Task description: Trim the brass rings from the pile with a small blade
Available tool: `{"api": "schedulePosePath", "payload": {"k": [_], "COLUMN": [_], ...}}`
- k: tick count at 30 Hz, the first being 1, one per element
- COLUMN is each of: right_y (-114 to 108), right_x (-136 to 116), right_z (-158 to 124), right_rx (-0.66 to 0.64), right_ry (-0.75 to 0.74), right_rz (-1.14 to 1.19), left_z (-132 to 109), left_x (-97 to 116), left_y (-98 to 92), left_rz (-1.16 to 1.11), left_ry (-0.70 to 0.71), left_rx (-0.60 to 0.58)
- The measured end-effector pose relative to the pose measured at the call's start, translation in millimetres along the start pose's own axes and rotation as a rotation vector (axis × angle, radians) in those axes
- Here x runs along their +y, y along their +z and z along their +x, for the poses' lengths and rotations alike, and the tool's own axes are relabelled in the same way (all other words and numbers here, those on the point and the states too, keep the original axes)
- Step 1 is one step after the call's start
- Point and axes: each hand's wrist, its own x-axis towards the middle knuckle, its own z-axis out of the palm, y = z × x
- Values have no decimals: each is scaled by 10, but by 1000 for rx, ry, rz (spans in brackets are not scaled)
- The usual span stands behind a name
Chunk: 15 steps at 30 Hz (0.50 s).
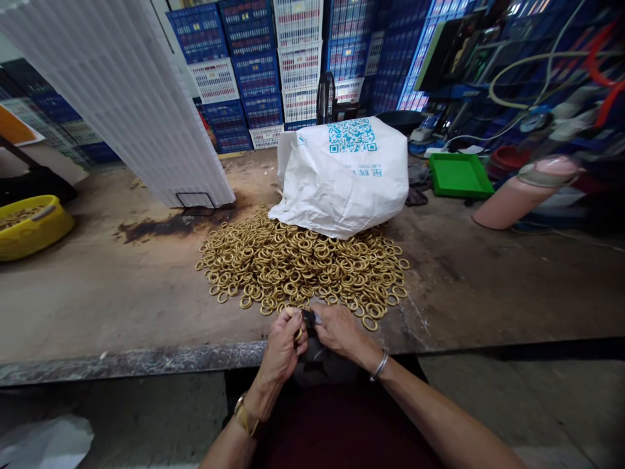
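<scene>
My left hand [283, 345] is closed at the front edge of the table, its fingers pinching a gold-coloured ring [298, 335]. Close beside it, my right hand [344, 331] is wrapped around a small dark tool [308, 317], whose kind I cannot make out. The tool's dark end meets the fingertips of my left hand; the exact contact with the ring is hidden. Just beyond both hands spreads a heap of gold-coloured rings [293, 267]. A white woven sack [342, 189] lies on its side behind the heap, its lower edge over the rings.
A yellow tub [36, 238] holding small pieces stands at far left. White corrugated sheets [141, 98] lean upright in a black wire stand [195, 202]. A green tray [460, 174] and a pink bottle [520, 195] are at right. Stacked crates [254, 71] line the back.
</scene>
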Motion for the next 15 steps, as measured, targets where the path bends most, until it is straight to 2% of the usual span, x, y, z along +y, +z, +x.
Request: {"api": "schedulePosePath", "payload": {"k": [15], "right_y": [17], "right_x": [12], "right_z": [-15], "right_rx": [22], "right_ry": [9], "right_rz": [44], "left_z": [-8], "left_x": [-30], "left_y": [19], "left_rz": [12], "left_ry": [5], "left_rx": [34]}}
